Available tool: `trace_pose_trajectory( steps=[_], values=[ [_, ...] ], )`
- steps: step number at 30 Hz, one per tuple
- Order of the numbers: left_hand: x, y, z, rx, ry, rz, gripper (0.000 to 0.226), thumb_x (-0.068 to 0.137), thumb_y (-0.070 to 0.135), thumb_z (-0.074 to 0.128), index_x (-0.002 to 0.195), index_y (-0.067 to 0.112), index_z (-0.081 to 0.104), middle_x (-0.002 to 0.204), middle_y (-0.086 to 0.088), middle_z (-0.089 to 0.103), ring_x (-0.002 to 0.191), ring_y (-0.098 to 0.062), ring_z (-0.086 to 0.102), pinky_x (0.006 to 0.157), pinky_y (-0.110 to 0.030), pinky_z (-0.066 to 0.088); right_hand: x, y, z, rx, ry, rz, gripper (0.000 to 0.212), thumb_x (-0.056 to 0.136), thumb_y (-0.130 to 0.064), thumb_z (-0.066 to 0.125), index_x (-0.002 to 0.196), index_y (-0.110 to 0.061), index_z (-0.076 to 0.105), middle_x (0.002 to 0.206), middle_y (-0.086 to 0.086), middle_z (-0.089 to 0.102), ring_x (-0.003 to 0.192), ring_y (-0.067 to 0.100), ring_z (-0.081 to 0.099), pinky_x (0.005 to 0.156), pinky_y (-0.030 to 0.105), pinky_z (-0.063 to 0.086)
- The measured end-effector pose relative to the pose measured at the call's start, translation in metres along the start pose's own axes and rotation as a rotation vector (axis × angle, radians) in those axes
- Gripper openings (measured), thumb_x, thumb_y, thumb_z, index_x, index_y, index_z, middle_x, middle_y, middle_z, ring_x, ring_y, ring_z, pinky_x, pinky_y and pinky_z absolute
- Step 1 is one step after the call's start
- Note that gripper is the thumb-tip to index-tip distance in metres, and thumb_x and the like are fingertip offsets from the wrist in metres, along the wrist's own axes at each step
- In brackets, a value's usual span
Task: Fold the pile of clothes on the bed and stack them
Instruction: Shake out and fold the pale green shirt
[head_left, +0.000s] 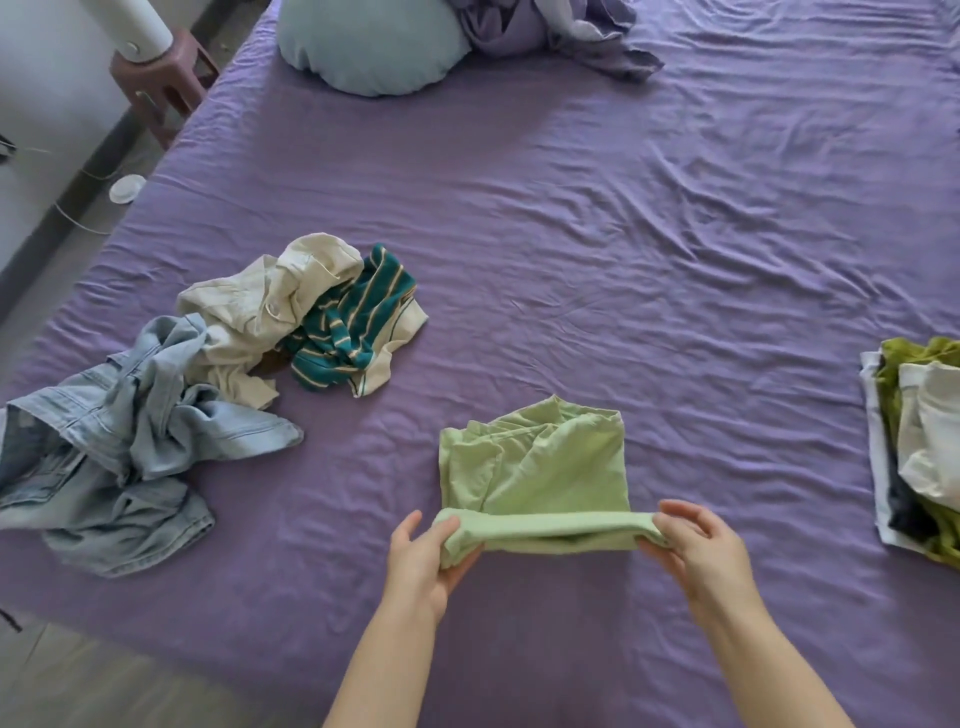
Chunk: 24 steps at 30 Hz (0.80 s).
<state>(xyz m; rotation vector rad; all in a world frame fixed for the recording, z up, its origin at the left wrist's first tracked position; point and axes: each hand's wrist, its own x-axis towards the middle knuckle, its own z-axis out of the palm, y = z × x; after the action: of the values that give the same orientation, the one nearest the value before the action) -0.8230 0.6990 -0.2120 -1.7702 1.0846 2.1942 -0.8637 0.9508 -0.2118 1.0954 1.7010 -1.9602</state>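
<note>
The light green garment (535, 467) lies on the purple bed sheet (597, 249) right in front of me, partly folded, its near edge rolled up and lifted off the bed between my two hands. My left hand (423, 556) grips the left end of that fold, thumb on top and fingers (457, 564) curled underneath; my right hand (698, 551) pinches the right end, its fingers bent around the cloth. The rest of the garment spreads away from me, flat on the sheet. To my left sits the unfolded pile: a pale denim piece (119, 441) nearest the bed edge, a cream garment (260, 306) beyond it, and a teal striped top (353, 322) touching the cream one. Well off to my right, at the frame's edge, is the stack of folded clothes (919, 447) in white, olive and dark colours. At the far end of the wrinkled sheet rest a pale blue pillow (371, 44) and a bunched purple blanket (550, 31). Beside the bed, on the floor, stands a reddish stool (166, 83).
</note>
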Motion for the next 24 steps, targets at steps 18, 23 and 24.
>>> trace_pose_trajectory(
  steps=[18,23,24],
  values=[
    [0.103,0.031,0.062,0.844,0.019,0.404,0.056,0.080,0.011,0.071,0.131,0.012,0.049,0.117,-0.002,0.049,0.108,-0.021,0.054,0.094,-0.029,0.044,0.118,0.010,0.074,-0.548,0.007,-0.275,0.034,0.082,0.003,0.064,0.114,-0.004,0.058,0.115,0.013,0.059,0.108,0.028,0.058,0.090,0.035,0.046],
    [0.118,0.024,0.060,1.033,0.115,0.396,0.083,0.073,0.036,0.078,0.140,0.011,0.035,0.138,-0.011,0.039,0.126,-0.028,0.042,0.105,-0.034,0.034,0.114,0.027,0.079,-0.746,0.198,-0.259,0.055,0.077,-0.017,0.074,0.125,-0.007,0.050,0.125,0.016,0.052,0.120,0.032,0.042,0.102,0.041,0.034],
    [0.120,0.024,0.062,0.960,0.104,0.358,0.079,0.073,0.035,0.079,0.136,0.010,0.037,0.134,-0.011,0.045,0.122,-0.027,0.046,0.102,-0.034,0.039,0.114,0.029,0.081,-0.716,0.214,-0.203,0.057,0.077,-0.020,0.075,0.126,-0.005,0.048,0.125,0.017,0.052,0.119,0.033,0.043,0.100,0.041,0.036]
  ],
)
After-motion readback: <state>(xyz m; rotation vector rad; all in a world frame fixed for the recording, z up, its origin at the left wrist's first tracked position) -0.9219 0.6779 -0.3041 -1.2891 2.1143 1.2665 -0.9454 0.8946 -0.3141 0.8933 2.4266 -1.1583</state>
